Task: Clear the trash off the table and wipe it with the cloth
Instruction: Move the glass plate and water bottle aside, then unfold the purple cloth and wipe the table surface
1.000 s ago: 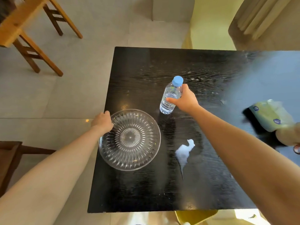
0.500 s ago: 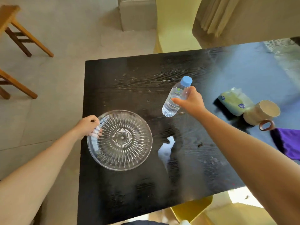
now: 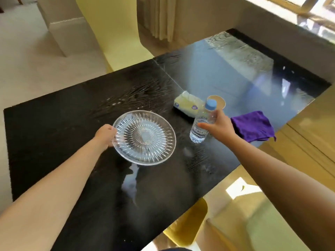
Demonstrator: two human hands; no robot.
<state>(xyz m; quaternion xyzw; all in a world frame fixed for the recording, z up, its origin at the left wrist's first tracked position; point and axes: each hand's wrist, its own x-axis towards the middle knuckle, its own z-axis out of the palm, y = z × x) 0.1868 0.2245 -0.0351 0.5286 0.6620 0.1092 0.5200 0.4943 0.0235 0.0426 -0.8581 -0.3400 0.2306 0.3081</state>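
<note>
My left hand grips the left rim of a clear cut-glass plate, which looks lifted and tilted over the black table. My right hand is closed around a clear water bottle with a blue cap, held tilted just above the tabletop. A purple cloth lies on the table right of that hand. Behind the bottle sit a yellow tissue pack and a beige mug, partly hidden by the bottle.
A yellow chair stands at the table's near edge and another at the far side. A bright reflection patch shows on the glossy top near me. A curtain and a window ledge are beyond.
My view has swung right, bringing the cloth, mug and tissue pack towards the centre. Both hands have carried the plate and the bottle rightward across the table, closer to the tissue pack and cloth.
</note>
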